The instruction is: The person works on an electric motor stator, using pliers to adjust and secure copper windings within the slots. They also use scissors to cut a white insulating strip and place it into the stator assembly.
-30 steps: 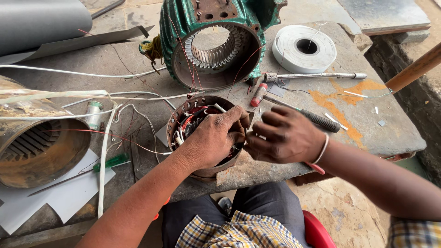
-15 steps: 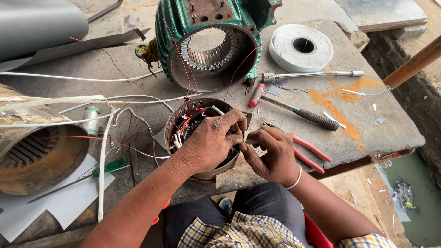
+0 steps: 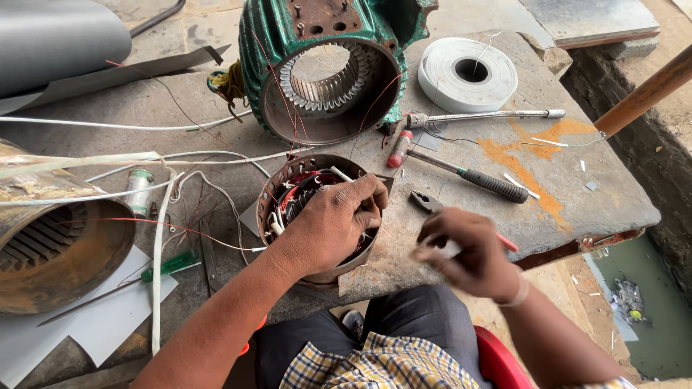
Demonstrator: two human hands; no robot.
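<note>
- Left hand [image 3: 335, 223] lies palm-down over the small motor stator [image 3: 288, 189], a round rusty shell at the near edge of the stone slab [image 3: 577, 194]. Fingers curl together over the far right rim; fingertips [image 3: 376, 189] touch the rim and the windings under them. No clamped grip visible.
- Inside the stator: red and white winding wires [image 3: 299, 186] bunched along the left inner wall, left of the knuckles. The rest of the bore is hidden under the palm.
- Right hand [image 3: 465, 248] hovers just right of the stator, blurred. Fingers bent and drawn close; cannot tell whether they pinch anything.
- Pliers [image 3: 425, 202] lie on the slab just beyond the right fingers, jaws pointing at the stator; red handle shows past the hand.
- Screwdriver with black grip [image 3: 496, 186] lies further out from the right fingers, red-tipped end [image 3: 400, 148] towards the big housing.
- Green motor housing [image 3: 324, 72] stands beyond the left fingertips, open bore facing the camera: laminated slots inside, no windings, thin red wires trailing across its mouth.
- Roll of white tape [image 3: 467, 73] sits right of it, well apart from both hands.
- Metal rod [image 3: 483, 115] lies between the tape and the screwdriver.
- Rusty finned casing [image 3: 61, 245] lies on its side far left of the left forearm, on white paper [image 3: 94, 324].
</note>
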